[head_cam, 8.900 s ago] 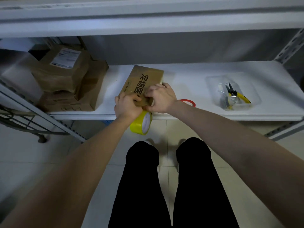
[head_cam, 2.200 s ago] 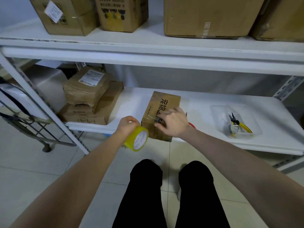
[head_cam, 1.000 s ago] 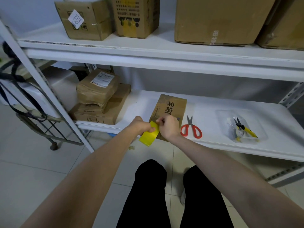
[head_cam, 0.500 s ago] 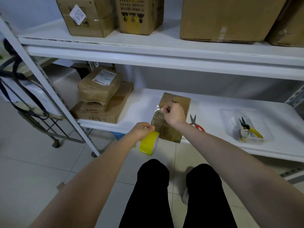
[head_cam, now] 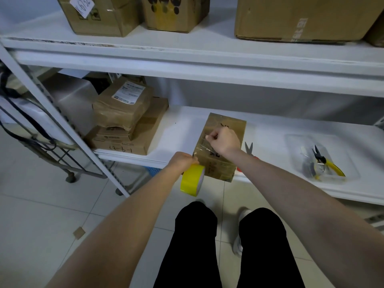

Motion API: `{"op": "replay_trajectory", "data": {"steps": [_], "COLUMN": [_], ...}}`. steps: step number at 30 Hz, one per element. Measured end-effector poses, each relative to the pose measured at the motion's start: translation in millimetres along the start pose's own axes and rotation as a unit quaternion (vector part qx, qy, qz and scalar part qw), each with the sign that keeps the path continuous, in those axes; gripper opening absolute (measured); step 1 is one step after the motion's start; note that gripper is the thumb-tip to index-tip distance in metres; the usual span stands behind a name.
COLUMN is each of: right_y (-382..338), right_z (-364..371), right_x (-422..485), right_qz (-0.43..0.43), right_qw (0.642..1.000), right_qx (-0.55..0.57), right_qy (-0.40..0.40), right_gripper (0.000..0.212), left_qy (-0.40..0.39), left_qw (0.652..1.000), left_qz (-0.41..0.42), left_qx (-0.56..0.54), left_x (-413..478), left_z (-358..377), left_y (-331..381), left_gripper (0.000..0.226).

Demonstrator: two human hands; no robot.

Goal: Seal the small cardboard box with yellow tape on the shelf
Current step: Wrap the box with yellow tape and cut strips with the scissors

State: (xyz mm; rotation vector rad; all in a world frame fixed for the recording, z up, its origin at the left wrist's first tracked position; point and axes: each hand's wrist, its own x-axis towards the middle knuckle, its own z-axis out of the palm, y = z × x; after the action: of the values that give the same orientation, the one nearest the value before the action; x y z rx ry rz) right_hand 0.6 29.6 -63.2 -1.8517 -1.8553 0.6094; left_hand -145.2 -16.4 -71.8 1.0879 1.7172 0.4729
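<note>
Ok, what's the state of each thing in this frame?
Box: at shelf's front edge.
Roll: gripped by left hand, below shelf edge.
Strip: pulled out, end pinched by right hand.
Scissors: flat on shelf, partly hidden.
Pliers: lying in tray.

To my left, a wrapped parcel (head_cam: 122, 104) with a white label tops a stack of cartons (head_cam: 133, 142). Scissors (head_cam: 248, 148) lie to my right, only the blades and a bit of red handle showing. Further right, a clear tray (head_cam: 295, 142) holds yellow-handled pliers (head_cam: 326, 164). On the upper shelf (head_cam: 187, 57) stand a tagged box (head_cam: 99, 17), a printed box (head_cam: 176, 13) and a big box (head_cam: 301, 17). A cardboard scrap (head_cam: 79, 233) lies on the tiles (head_cam: 41, 215).
</note>
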Motion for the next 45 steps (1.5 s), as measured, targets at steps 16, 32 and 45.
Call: {"op": "replay_trajectory", "data": {"steps": [16,32,45], "right_y": [3.2,18.1,21.9], "right_z": [13.5,15.2,14.7], "right_x": [-0.3,-6.9,-26.0], "right_qz": [-0.049,-0.115,-0.251], "right_qw": [0.993,0.985,0.915], "right_qx": [-0.101,-0.119,-0.305], "right_qy": [0.021,0.053,-0.079], "right_gripper": [0.018,0.015,0.049], "left_qy": [0.01,0.178,0.152], "left_qw": [0.999,0.935,0.946], "left_qz": [-0.047,0.19,0.162], "left_qx": [-0.019,0.243,0.235], "left_x": [11.5,10.9,16.6], "left_z": [6.1,7.9,4.0], "left_y": [-14.3,6.6,4.9], "left_gripper": [0.04,0.029,0.044]}}
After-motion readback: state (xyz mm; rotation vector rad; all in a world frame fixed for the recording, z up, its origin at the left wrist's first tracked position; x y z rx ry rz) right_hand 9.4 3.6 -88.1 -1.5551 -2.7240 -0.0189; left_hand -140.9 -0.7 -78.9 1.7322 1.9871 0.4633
